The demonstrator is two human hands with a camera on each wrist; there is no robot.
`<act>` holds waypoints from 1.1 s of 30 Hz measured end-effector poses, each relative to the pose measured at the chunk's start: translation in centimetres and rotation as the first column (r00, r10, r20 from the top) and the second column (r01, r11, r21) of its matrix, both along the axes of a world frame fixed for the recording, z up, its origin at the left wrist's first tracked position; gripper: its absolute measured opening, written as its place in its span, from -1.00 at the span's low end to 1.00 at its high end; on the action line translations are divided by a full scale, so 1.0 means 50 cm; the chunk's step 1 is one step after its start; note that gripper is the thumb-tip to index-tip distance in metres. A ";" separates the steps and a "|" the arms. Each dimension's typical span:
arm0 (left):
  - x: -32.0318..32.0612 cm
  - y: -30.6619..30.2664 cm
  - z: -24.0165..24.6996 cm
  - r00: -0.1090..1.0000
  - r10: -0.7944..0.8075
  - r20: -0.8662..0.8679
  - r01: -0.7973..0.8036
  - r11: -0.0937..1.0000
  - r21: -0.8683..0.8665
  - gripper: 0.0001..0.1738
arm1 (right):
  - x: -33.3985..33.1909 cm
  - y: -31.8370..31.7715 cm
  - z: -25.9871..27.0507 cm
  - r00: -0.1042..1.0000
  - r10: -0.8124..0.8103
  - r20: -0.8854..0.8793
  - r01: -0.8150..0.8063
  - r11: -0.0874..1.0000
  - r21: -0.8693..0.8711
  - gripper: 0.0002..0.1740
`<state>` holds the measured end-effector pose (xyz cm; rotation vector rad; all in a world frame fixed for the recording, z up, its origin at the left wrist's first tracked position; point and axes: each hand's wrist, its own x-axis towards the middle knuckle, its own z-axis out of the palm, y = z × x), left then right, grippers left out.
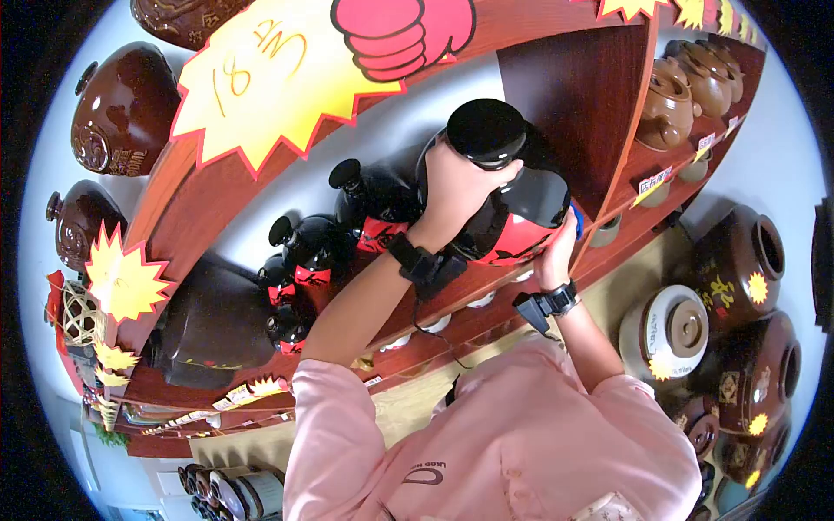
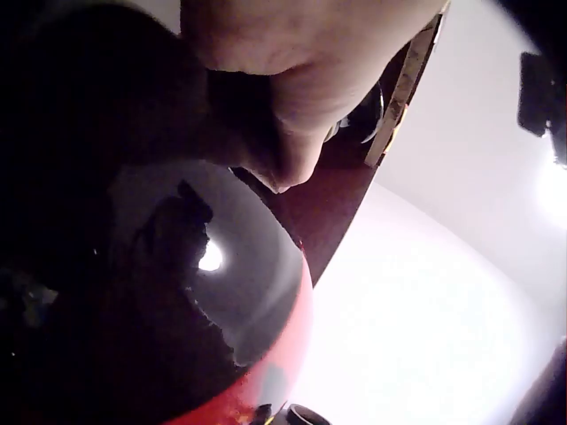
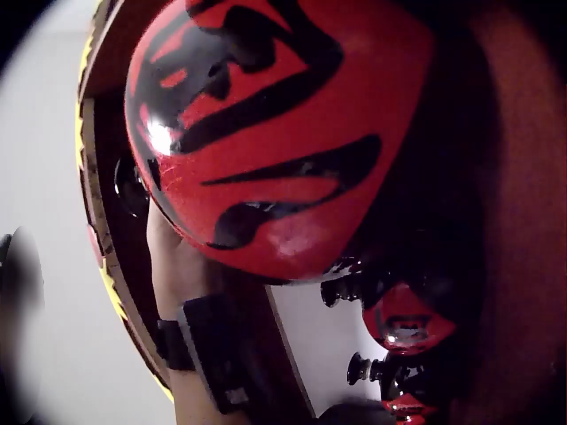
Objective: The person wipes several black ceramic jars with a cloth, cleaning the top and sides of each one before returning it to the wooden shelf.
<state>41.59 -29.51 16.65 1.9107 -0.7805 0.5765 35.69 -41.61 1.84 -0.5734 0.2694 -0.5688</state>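
Note:
A large glossy black ceramic jar (image 1: 539,198) with a wide black cap (image 1: 486,130) is tilted between my hands in front of the shelf. My left hand (image 1: 456,187) grips it around the neck, just below the cap. In the left wrist view, the thumb of my left hand (image 2: 310,97) lies over the jar's dark shoulder (image 2: 239,257). Low on the jar's side, my right hand (image 1: 556,256) holds it near the base, its fingers partly hidden. The right wrist view shows the jar's red band (image 3: 283,159) with black brushwork.
Smaller black-and-red jars (image 1: 313,247) stand along the shelf to the left, close by the left forearm. A wooden upright (image 1: 625,113) rises just right of the jar. Brown teapots (image 1: 669,104) occupy the shelf beyond. Big jars, including a white one (image 1: 665,334), stand at right.

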 end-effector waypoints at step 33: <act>0.059 0.076 -0.062 0.993 -0.117 0.012 0.116 0.991 0.074 -0.47 | -0.025 -0.039 -0.031 0.988 -0.086 -0.125 0.057 0.974 -0.220 -0.51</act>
